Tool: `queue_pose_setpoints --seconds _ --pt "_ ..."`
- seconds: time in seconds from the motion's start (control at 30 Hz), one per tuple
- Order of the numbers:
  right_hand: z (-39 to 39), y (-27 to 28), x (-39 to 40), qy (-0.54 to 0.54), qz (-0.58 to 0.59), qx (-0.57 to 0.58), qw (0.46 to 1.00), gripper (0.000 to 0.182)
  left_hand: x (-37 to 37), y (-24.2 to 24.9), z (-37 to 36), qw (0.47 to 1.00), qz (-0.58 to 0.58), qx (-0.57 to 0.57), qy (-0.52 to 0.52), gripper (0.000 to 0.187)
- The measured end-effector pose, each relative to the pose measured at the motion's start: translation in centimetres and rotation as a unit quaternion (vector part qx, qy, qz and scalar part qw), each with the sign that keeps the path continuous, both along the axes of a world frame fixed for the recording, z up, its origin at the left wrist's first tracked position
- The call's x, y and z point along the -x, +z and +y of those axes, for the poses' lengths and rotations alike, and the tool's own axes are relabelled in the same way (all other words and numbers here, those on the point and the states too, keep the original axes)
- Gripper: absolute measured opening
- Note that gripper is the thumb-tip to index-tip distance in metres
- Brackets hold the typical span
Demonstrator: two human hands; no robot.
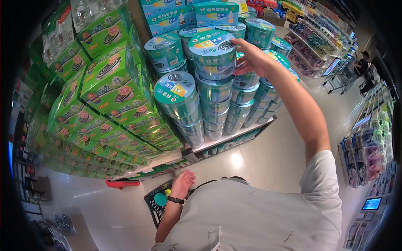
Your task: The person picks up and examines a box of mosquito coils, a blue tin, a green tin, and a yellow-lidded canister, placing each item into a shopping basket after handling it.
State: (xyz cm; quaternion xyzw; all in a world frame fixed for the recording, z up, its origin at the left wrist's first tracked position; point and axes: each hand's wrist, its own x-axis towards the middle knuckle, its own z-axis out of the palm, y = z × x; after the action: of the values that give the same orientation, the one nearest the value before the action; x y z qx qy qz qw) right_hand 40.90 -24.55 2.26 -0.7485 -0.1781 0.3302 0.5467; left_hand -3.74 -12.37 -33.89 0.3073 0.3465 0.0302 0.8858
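My right hand is stretched out to the display, its fingers around the right side of a teal and blue round tin with a coil pattern on its lid. That tin sits on top of a column of like tins. Another tin with a green and blue lid stands just left of it. My left hand hangs low in front of my body, fingers loosely spread and holding nothing, above a dark basket with a teal round item inside.
Green boxes are stacked high at the left. Blue-green boxes stand behind the tins. A red handle lies below the shelf edge. At the far right are a shopping cart, a person and shelves of bottles.
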Motion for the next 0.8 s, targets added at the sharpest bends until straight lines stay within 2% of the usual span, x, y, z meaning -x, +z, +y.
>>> queue_pose_setpoints --seconds 0.1,0.17,0.27,0.6,0.7,0.8 --pt "-0.1 0.7 0.8 -0.003 -0.03 0.023 0.999 0.087 0.1 -0.2 0.0 1.0 0.001 0.005 -0.003 0.03" --pt "-0.2 0.6 0.6 0.014 -0.115 0.032 0.993 0.074 0.1 -0.6 0.0 1.0 0.005 0.007 -0.004 0.03" --pt "-0.2 0.6 0.2 0.004 -0.169 0.04 0.985 0.064 0.4 -1.3 0.2 1.0 0.017 0.007 0.003 0.03" --pt "0.1 -1.3 0.2 -0.011 -0.248 -0.039 0.968 0.069 2.2 -3.5 -0.2 0.998 0.062 -0.012 0.025 0.029" --pt "-0.6 -2.5 0.5 -0.09 -0.319 -0.085 0.94 0.074 3.5 -4.7 -0.3 0.996 0.082 -0.026 0.036 0.029" --pt "-2.5 -3.0 3.0 -0.112 -0.37 -0.233 0.892 0.055 4.8 -5.7 -1.4 0.984 0.151 -0.077 0.049 0.031"
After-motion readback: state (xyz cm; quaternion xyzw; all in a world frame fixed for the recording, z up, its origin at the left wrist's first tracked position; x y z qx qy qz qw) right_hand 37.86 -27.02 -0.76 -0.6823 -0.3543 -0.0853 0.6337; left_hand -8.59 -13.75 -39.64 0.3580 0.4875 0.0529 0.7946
